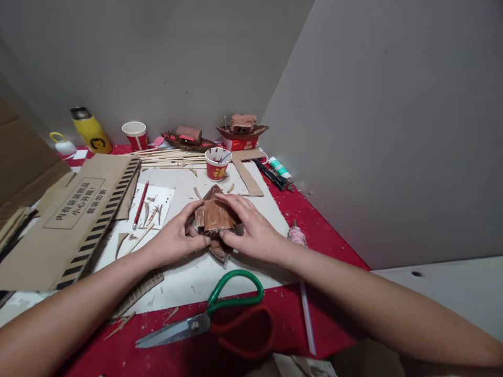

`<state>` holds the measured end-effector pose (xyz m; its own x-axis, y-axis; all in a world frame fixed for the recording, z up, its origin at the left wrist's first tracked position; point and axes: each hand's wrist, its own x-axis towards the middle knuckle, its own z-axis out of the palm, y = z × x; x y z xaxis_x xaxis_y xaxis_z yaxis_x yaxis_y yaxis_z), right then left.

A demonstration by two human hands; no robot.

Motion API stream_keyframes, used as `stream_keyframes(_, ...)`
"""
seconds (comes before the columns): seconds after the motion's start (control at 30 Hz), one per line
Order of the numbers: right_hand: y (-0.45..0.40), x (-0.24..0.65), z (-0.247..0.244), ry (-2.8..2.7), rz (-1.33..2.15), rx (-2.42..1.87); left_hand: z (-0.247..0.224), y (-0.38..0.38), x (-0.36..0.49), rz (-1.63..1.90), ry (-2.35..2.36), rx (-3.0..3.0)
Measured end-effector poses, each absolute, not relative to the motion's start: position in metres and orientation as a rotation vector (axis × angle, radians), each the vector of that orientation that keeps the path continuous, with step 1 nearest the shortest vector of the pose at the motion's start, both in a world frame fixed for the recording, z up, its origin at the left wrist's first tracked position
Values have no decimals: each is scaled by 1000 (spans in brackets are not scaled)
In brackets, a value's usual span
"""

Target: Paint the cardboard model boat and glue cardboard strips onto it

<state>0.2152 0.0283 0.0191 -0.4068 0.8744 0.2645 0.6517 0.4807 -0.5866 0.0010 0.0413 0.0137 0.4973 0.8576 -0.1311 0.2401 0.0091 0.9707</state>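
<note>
A small brown cardboard model boat (218, 215) with a curved roof sits over the white board, its ends pointing away from and toward me. My left hand (178, 234) grips its left side, thumb near the lower roof edge. On the right side my right hand (251, 229) holds it, fingers along the roof and thumb at the lower edge. Large scissors (196, 324) with one green and one red handle lie below the boat. Behind it stands a red and white paper cup (218, 164) with dark stains and a blue stick inside.
Two finished-looking model boats (188, 137) (242, 128) stand at the back. A flattened cardboard box (78, 209) lies left, near a red pencil (140, 205) and scraps. Thin wooden sticks (168, 158), a yellow bottle (91, 131) and a glue tube (279, 167) are farther back.
</note>
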Motion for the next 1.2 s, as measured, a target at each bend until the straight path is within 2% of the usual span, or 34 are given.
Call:
stream_keyframes(0.87, 28, 214, 15, -2188, 533, -1282, 6, 36, 12, 813, 1025, 1578)
stream_keyframes(1.2, 27, 209, 12, -2159, 484, -1311, 11, 39, 5, 644, 1045, 1566)
